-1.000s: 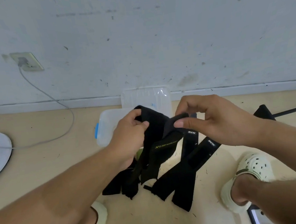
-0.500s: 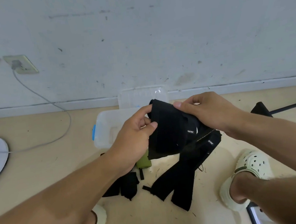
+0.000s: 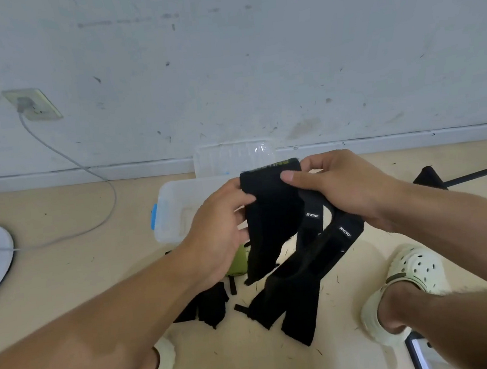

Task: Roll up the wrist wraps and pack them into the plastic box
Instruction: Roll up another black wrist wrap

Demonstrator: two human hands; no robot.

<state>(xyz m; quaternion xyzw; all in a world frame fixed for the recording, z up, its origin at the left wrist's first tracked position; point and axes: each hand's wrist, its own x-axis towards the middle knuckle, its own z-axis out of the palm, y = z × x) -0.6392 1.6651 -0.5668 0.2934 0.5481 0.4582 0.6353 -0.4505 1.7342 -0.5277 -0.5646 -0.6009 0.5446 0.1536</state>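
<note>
The work looks to be at an early stage. The left hand (image 3: 220,232) and the right hand (image 3: 345,188) both pinch the top end of 1 black wrist wrap (image 3: 272,208), held up in the air above the floor (image 3: 65,272), its lower part hanging loose and unrolled. The left thumb lies on its left edge; the right thumb presses its front near the top, fingers curled behind. No tight roll is visible on it yet.

Other black wraps (image 3: 295,293) hang and trail from under the right hand down to the floor, flat and unrolled, and a smaller dark bundle (image 3: 210,305) lies by the left forearm. Something green (image 3: 238,260) shows just behind the left hand; what it is cannot be told.

The plastic box (image 3: 173,209) sits on the floor just beyond the hands, open, with its clear lid (image 3: 227,159) leaning at the wall (image 3: 224,66). The part of its inside that shows appears bare, so packing seems wholly ahead.

For room: the wall closes off the far side right behind the box, a foot in a pale clog (image 3: 409,287) sits near on the right, and a cable (image 3: 94,182) runs well apart on the left.
</note>
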